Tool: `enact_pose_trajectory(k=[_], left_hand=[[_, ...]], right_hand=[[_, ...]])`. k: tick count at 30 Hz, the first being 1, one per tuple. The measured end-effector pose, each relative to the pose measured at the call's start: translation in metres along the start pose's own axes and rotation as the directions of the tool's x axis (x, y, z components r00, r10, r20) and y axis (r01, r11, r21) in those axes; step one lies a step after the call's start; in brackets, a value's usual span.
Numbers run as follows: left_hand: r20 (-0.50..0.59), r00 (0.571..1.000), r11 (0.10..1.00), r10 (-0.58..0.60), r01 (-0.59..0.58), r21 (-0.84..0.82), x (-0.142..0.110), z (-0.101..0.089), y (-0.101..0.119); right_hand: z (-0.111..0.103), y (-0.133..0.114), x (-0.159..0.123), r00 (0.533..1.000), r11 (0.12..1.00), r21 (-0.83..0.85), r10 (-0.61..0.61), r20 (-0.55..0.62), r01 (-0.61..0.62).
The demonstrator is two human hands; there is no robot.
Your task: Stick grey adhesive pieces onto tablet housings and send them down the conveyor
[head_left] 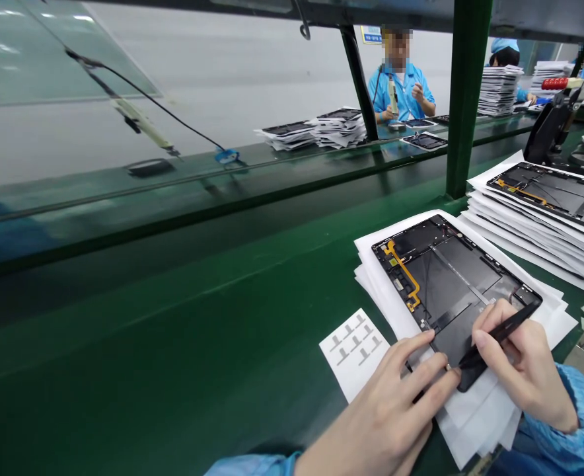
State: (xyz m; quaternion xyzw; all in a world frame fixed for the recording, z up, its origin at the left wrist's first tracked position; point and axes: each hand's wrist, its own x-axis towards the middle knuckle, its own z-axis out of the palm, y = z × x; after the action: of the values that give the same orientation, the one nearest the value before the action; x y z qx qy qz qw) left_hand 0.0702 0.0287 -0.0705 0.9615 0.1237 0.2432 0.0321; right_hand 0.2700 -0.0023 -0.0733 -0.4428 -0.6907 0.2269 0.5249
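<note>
A black tablet housing (pixel 450 284) lies open on a stack of white paper sheets (pixel 371 264), with an orange flex cable along its left side. My right hand (pixel 524 357) grips black tweezers (pixel 500 334), their tips down at the near corner of the housing. My left hand (pixel 396 403) rests with fingers stretched out over the housing's left edge, fingertips close to the tweezer tips. Whatever small part lies under the tips is too small to make out. Beside my left hand is a white sheet (pixel 354 344) bearing several grey L-like stickers.
A second stack of paper with tablet housings (pixel 544 218) stands to the right. A green post (pixel 465 99) rises behind. Across the divider hangs an electric screwdriver (pixel 143 122), and a co-worker in blue (pixel 401 92) holds another. More stacked housings (pixel 316 129) lie there.
</note>
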Motion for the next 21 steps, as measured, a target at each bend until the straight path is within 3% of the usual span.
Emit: enact_pose_trajectory(k=[6,11,21], left_hand=[[0.017,1.000,1.000,-0.014,0.014,-0.006,0.000,-0.002,0.001],[0.025,0.999,0.999,-0.023,0.024,-0.021,0.000,-0.004,0.002],[-0.002,1.000,1.000,0.005,-0.005,0.000,0.001,-0.001,0.000]], right_hand=[[-0.005,0.001,0.002,1.000,0.998,-0.059,0.008,-0.008,-0.008],[-0.016,0.012,0.003,0.987,0.993,-0.101,0.040,-0.155,-0.057],[-0.018,0.020,0.000,0.973,0.994,-0.046,0.090,-0.211,-0.102]])
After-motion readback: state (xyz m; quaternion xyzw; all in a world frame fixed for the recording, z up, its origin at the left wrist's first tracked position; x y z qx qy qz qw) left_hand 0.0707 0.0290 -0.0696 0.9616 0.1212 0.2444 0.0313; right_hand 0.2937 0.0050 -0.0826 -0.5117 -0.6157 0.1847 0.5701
